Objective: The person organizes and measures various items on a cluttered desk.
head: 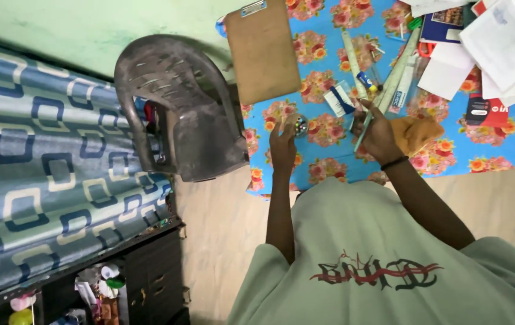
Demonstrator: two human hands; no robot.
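Here, right hand grips ruler beside blue-white box

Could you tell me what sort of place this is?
Probably a room at home used for study: a bed with patterned cover, a plastic chair, and a floral-clothed table with books and rulers.

A long, thin pale-green ruler slants steeply across the blue floral tablecloth, its lower end toward the cloth's near edge, its upper end running up among the pens and rulers farther back. An orange-brown cloth lies bunched just right of the ruler on the same tablecloth. A small, round, shiny dark object sits left of the ruler; its kind is unclear.
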